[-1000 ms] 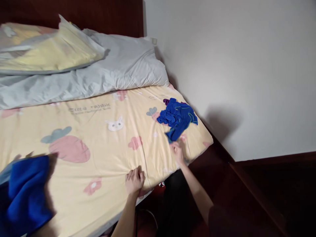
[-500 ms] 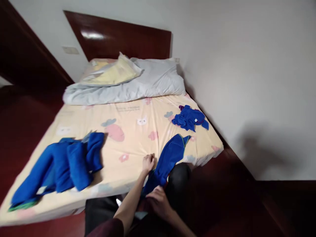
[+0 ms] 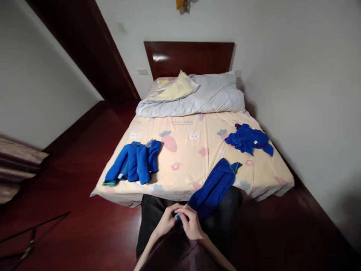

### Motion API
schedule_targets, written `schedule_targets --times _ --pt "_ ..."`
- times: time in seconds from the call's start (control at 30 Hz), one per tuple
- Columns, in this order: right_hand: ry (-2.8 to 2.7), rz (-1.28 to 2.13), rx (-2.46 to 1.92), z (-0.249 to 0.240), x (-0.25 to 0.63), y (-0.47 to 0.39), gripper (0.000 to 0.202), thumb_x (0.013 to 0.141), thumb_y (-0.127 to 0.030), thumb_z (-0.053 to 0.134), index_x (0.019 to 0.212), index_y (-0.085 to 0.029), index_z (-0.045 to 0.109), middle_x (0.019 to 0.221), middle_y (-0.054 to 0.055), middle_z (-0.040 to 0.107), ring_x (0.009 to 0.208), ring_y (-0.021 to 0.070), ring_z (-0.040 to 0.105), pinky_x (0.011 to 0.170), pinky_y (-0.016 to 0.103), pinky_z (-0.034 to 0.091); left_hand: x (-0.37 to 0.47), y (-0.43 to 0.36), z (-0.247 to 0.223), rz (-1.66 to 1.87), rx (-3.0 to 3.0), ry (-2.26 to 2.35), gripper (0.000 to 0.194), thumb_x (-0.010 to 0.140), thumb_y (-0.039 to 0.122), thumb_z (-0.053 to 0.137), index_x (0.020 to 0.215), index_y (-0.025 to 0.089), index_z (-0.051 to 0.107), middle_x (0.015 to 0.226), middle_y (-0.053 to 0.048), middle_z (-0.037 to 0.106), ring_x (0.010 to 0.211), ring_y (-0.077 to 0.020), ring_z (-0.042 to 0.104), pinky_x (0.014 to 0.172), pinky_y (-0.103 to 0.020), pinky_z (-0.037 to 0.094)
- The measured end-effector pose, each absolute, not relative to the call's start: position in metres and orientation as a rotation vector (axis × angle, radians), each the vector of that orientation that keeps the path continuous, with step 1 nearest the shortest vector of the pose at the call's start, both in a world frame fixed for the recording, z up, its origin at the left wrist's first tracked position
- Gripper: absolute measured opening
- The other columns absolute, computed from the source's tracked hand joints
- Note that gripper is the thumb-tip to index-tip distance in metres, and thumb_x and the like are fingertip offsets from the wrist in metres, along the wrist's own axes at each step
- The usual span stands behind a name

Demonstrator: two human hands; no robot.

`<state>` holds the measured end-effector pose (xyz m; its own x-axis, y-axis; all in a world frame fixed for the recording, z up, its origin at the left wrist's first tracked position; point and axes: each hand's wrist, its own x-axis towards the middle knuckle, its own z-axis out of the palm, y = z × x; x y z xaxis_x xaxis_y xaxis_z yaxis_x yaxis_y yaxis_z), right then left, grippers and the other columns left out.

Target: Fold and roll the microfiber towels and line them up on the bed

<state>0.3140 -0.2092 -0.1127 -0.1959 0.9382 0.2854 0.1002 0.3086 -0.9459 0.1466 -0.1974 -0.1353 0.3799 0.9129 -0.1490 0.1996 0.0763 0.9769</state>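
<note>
A blue towel with green edging stretches from the bed onto my lap. Its near end lies between my left hand and my right hand, which meet in front of my body. Both hands are closed on that end, fingertips together, with a bit of green edge showing there. On the left of the bed sit several rolled blue towels, side by side. A crumpled heap of blue towels lies at the right side, with a dark purple bit at its back.
The bed has a pale patterned sheet. A grey quilt and a yellow pillow are at its far end, before a dark headboard. A wall runs along the right. Striped fabric hangs at left.
My left hand has come back from the bed surface to meet my right hand at the towel's near end. The view has swung left, so everything appears further right.
</note>
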Motion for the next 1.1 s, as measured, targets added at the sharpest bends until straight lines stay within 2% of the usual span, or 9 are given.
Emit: schedule_targets --times 0.07,0.13,0.23,0.33,0.43,0.53,0.73,0.87,1.1 --pt "-1.483 1.04 -1.07 -0.107 0.314 -0.203 0.033 0.106 -0.037 0.049 0.104 -0.022 0.079 0.097 0.008 0.077 0.092 0.0204 0.073 0.086 0.031 0.058 0.153 -0.18 -0.12 0.818 1.529 1.063 0.03 0.094 0.042 0.063 0.098 0.017 0.078 0.096 -0.01 0.074 0.093 -0.0247 0.068 0.092 -0.039 0.055" --pt "-1.44 1.012 -1.17 -0.1 0.33 -0.193 0.032 0.104 -0.043 0.054 0.103 -0.02 0.076 0.089 0.006 0.074 0.082 0.0183 0.071 0.078 0.028 0.057 0.166 -0.164 -0.106 0.92 1.633 1.052 0.028 0.097 0.037 0.059 0.098 0.016 0.077 0.096 -0.01 0.072 0.092 -0.0235 0.067 0.088 -0.038 0.055" --pt "-1.494 0.94 -1.252 -0.087 0.368 -0.184 0.039 0.086 -0.054 0.078 0.1 -0.019 0.07 0.065 -0.004 0.06 0.058 0.0127 0.056 0.059 0.023 0.048 0.196 -0.151 -0.088 0.985 1.755 0.993 0.023 0.096 0.027 0.058 0.104 0.018 0.078 0.101 -0.011 0.07 0.094 -0.0221 0.067 0.087 -0.036 0.056" --pt "-1.591 0.924 -1.308 -0.067 0.403 -0.188 0.052 0.071 -0.055 0.09 0.102 -0.02 0.066 0.058 -0.009 0.051 0.051 0.0106 0.047 0.05 0.021 0.041 0.226 -0.151 -0.071 1.079 1.793 0.931 0.021 0.097 0.023 0.06 0.105 0.019 0.078 0.097 -0.009 0.071 0.089 -0.0197 0.068 0.083 -0.033 0.057" --pt "-1.666 0.882 -1.394 -0.039 0.424 -0.201 0.033 0.087 -0.045 0.079 0.107 -0.022 0.069 0.065 -0.004 0.064 0.055 0.0134 0.058 0.054 0.022 0.047 0.244 -0.164 -0.053 1.271 1.742 0.899 0.013 0.095 0.022 0.067 0.101 0.02 0.079 0.09 -0.007 0.07 0.082 -0.0173 0.068 0.075 -0.028 0.056" --pt "-1.83 0.777 -1.37 -0.009 0.43 -0.217 0.012 0.099 -0.027 0.063 0.104 -0.023 0.073 0.083 0.003 0.076 0.069 0.0175 0.071 0.066 0.025 0.055 0.25 -0.182 -0.033 1.403 1.663 0.835 0.006 0.093 0.021 0.073 0.096 0.021 0.078 0.085 -0.005 0.07 0.077 -0.0148 0.066 0.069 -0.025 0.054" --pt "-1.929 0.359 -1.177 0.032 0.424 -0.234 0.021 0.097 -0.01 0.055 0.084 -0.02 0.069 0.07 0.003 0.063 0.066 0.0175 0.061 0.063 0.029 0.049 0.255 -0.194 -0.011 1.318 1.61 0.583 0.034 0.084 0.042 0.085 0.106 0.018 0.075 0.099 -0.011 0.072 0.091 -0.0213 0.07 0.084 -0.034 0.058" --pt "-1.798 0.445 -1.109 0.049 0.435 -0.239 0.02 0.097 -0.011 0.054 0.093 -0.02 0.071 0.075 0.004 0.061 0.073 0.0187 0.057 0.065 0.032 0.048 0.263 -0.188 -0.017 1.147 1.63 0.512 0.024 0.101 0.036 0.064 0.092 0.016 0.072 0.084 -0.009 0.07 0.076 -0.0162 0.065 0.074 -0.029 0.055" --pt "-1.594 0.59 -1.129 0.054 0.45 -0.27 0.021 0.097 -0.026 0.057 0.092 -0.026 0.077 0.082 0.006 0.062 0.078 0.0225 0.061 0.071 0.041 0.053 0.298 -0.186 -0.029 1.069 1.861 0.536 0.021 0.101 0.035 0.058 0.1 0.02 0.072 0.104 -0.013 0.068 0.099 -0.0227 0.065 0.088 -0.038 0.056"
